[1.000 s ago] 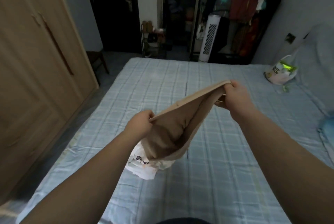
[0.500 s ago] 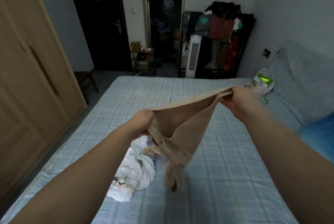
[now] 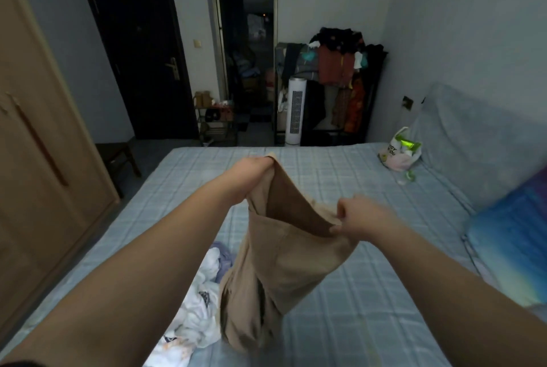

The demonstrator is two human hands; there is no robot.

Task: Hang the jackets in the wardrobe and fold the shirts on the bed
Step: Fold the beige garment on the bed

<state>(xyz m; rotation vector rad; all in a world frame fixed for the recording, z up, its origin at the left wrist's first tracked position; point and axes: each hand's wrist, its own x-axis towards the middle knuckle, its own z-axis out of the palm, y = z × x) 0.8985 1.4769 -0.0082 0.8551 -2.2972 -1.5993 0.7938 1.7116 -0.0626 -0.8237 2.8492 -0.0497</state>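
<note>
- Beige shirt (image 3: 284, 254) hangs over the bed (image 3: 370, 322); your left hand (image 3: 251, 168) grips its far edge, fingers curled; your right hand (image 3: 358, 218) pinches the near edge
- lower end drops beside a crumpled white garment (image 3: 195, 313); bare sheet to your right

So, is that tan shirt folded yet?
Not folded: left hand and right hand hold the tan shirt up by its edge; it hangs loose.

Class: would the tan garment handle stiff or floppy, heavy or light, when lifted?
Probably floppy: the tan garment sags between the left hand and right hand and hangs in folds. Likely light: two edge grips carry it.
</note>
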